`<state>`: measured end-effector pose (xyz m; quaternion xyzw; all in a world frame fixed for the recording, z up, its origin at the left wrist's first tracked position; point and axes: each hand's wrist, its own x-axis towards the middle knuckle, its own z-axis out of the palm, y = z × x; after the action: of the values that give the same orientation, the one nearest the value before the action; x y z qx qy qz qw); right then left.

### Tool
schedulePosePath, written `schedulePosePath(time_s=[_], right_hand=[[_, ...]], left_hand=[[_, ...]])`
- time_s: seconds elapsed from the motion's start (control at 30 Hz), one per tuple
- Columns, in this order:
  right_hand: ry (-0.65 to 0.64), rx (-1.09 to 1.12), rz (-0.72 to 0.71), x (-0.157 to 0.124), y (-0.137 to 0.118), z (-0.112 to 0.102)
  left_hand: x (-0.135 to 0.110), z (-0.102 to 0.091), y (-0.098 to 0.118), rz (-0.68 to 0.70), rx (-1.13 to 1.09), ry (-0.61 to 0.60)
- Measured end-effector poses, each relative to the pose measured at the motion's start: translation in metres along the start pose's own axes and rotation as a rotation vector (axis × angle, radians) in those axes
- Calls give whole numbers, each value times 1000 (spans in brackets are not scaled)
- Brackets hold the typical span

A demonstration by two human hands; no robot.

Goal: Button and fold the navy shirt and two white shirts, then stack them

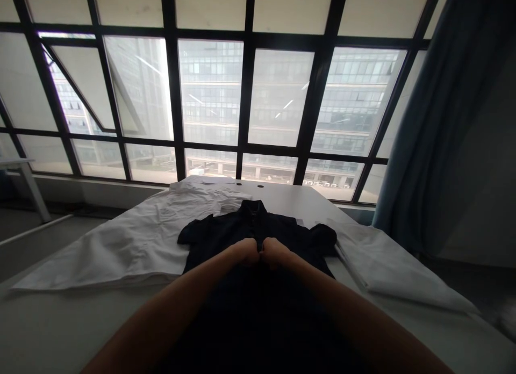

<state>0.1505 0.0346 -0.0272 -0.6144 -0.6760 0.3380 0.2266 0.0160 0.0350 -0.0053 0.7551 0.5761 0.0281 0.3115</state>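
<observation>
A dark short-sleeved shirt (pixel 226 223) lies spread on the white table (pixel 282 194), its collar pointing toward the window. Both hands meet over the middle of its front, just below the collar. My left hand (pixel 246 251) is closed, with the fingers curled at the shirt's front. Right beside it, my right hand (pixel 274 252) is closed too, knuckles almost touching the left. The pinched bit of shirt between the fingertips is mostly hidden by the hands. Below the hands, the lower shirt merges into darkness.
A rumpled white cloth (pixel 133 239) covers the table's left side. Another folded white cloth (pixel 403 261) lies along the right. A blue curtain (pixel 427 148) hangs at the right, beside large black-framed windows (pixel 209 94). A white table leg (pixel 34 191) stands at far left.
</observation>
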Motion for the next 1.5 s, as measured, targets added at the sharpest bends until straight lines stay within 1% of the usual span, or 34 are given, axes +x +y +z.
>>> schedulePosePath(time_s=[0.1,0.17,0.3,0.43,0.47,0.53,0.6,0.73,0.87,0.97,1.07,1.17,1.3,1.4,1.5], right_hand=[[-41,-32,87,-3,-2,-2],[-58,51,88,-8,-6,-5],[-57,266,24,-20,-6,-5],[4,430,-30,-25,9,5],[21,455,-52,-25,13,8],[41,485,-95,-27,19,11],[44,492,-122,-29,22,13],[34,554,-124,-32,24,10],[-40,676,-104,-32,27,6],[-98,718,-70,-31,28,4],[-144,732,-50,-31,29,2],[-169,801,-49,-32,30,1],[-141,841,-45,-32,30,2],[-95,784,-57,-31,29,5],[-63,715,-99,-30,29,8]], left_hand=[[-3,-4,-4,-24,-98,-67],[-6,-5,-7,-20,-143,-86],[-9,-2,-17,3,-309,-113],[-11,9,-33,31,-652,-102],[-11,12,-36,49,-711,-91],[-12,17,-40,83,-761,-69],[-12,20,-42,107,-784,-49],[-10,24,-42,149,-796,-6],[-9,28,-41,183,-741,25],[-10,29,-40,185,-710,33],[-12,28,-39,189,-711,29],[-14,26,-37,181,-724,11],[-19,22,-33,180,-734,1],[-23,22,-31,183,-737,23],[-24,22,-31,192,-733,37]])
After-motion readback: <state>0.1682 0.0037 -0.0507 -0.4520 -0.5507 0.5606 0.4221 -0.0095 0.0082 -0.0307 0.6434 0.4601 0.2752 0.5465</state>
